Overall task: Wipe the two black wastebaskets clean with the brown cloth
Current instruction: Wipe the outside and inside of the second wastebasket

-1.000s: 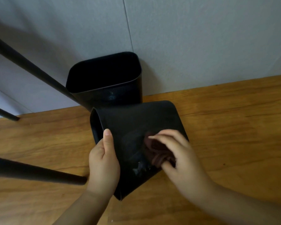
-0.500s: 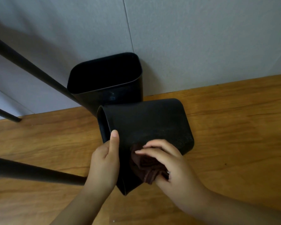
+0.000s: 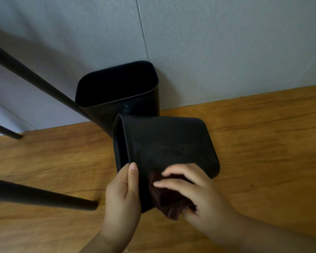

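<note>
Since a moment earlier the tipped wastebasket had been turned, its base swung rightward – the brown cloth was drawn toward the near corner. It was gripped at the rim by the left hand; the cloth was pressed on by the curled right hand. The upright wastebasket was left by the wall – overlapping strokes would be advised

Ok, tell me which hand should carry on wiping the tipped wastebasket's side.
Right. The right hand already grips the brown cloth against the outer wall of the tipped wastebasket, while the left hand holds that basket near its rim, thumb along the wall, steadying it.
</note>
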Motion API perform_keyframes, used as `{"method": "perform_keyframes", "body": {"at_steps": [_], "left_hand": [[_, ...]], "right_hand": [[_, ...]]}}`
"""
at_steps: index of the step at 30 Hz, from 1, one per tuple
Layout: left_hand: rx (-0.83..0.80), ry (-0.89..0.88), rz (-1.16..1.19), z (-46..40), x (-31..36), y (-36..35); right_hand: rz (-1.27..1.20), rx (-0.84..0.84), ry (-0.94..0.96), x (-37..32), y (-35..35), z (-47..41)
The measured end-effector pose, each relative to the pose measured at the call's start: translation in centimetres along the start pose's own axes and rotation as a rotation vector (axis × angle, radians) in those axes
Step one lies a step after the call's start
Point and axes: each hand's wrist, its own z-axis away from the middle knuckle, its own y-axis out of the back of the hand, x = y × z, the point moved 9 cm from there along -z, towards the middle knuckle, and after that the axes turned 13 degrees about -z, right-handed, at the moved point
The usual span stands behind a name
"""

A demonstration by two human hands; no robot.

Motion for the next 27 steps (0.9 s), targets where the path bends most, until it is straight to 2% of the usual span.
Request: {"method": "perform_keyframes", "body": {"at_steps": [4,6,8,11,13,15,18,20,24,27], "left_hand": [[-0.023,0.08,-0.043,0.2,-0.7,-0.1],[-0.023,0.109,-0.055,0.0,-0.4,-0.3],[-0.005,0.114,-0.089,-0.3,0.0,-0.2],[0.037,0.075,-0.114,-0.6,0.5,0.2],[0.054,0.094,-0.118,-0.6,0.1,0.5],[0.039,0.145,-0.103,-0.6,-0.4,0.5],[0.0,0.221,-0.084,-0.3,-0.7,0.3],[-0.001,0.216,-0.07,-0.3,-0.2,0.2],[0.029,0.154,-0.067,-0.6,0.3,0.3],[0.026,0.157,-0.082,-0.6,-0.2,0.5]], "right_hand": [[-0.075,0.281,-0.266,4.6,3.4,1.1],[-0.058,0.347,-0.319,4.5,3.7,0.7],[-0.049,0.283,-0.268,2.1,2.3,-0.3],[-0.039,0.065,-0.094,-1.8,-0.6,-1.1],[0.006,-0.009,-0.034,-1.6,-0.8,-0.7],[0.022,0.042,-0.082,0.7,0.5,0.0],[0.006,0.253,-0.276,4.4,3.5,0.8],[-0.007,0.286,-0.296,4.0,3.2,0.3],[-0.062,0.049,-0.096,-1.0,-0.2,-1.2],[-0.073,-0.079,-0.032,-0.8,-0.9,-0.4]]}}
